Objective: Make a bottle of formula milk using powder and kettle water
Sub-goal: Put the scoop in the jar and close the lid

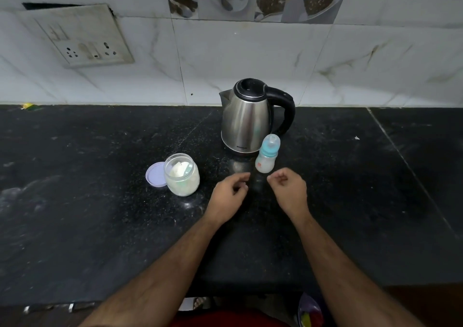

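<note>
A steel kettle (246,118) with a black lid and handle stands near the back of the black counter (100,201). Just in front of it, to the right, stands a baby bottle (267,154) with a teal collar and clear cap on. An open glass jar (182,175) of white powder, with a scoop inside, sits to the left; its lilac lid (155,174) lies beside it. My left hand (229,196) and my right hand (289,192) hover over the counter just in front of the bottle, fingers loosely curled, holding nothing.
A tiled wall rises behind the counter, with a socket plate (82,41) at the upper left. A seam (400,151) crosses the counter on the right. The counter's front edge runs near the bottom of the view.
</note>
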### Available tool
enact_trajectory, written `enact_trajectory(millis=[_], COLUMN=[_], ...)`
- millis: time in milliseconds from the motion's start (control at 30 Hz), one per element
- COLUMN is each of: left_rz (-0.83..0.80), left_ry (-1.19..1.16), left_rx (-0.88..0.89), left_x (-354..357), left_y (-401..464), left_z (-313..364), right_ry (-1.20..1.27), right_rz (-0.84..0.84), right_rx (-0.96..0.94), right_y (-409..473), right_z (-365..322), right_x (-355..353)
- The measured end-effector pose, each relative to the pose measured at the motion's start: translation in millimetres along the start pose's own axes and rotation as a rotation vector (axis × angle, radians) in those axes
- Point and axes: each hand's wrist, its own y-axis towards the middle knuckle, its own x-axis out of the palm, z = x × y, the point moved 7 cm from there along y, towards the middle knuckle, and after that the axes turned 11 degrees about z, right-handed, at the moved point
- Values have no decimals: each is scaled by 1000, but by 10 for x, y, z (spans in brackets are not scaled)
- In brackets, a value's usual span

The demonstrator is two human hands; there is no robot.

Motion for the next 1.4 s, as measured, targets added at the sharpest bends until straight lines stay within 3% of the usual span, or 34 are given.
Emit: enact_trajectory(millis=[167, 367, 533, 733, 1000, 1400], left_rz=[67, 319, 461, 279, 12, 118], left_ry=[11, 21, -34, 86, 132, 5], left_rx=[-21, -87, -158, -184, -135, -92], left_x=[-435, -1170, -1665, -1823, -1648, -1554], left_y=[-318, -521, -448, -64, 268, 438], left_z=[-347, -645, -757, -818, -601, -133], right_ry=[5, -15, 23, -86, -60, 243], right_rz=[-146, -241, -443, -610, -628, -631], right_rx=[-60, -194, -137, -148, -156, -120], right_y=[-418, -600, -616, -594, -588, -576], right_z=[-64, -341, -582, -745, -844, -970], right_x=[450, 977, 1358, 1641, 1736, 1491])
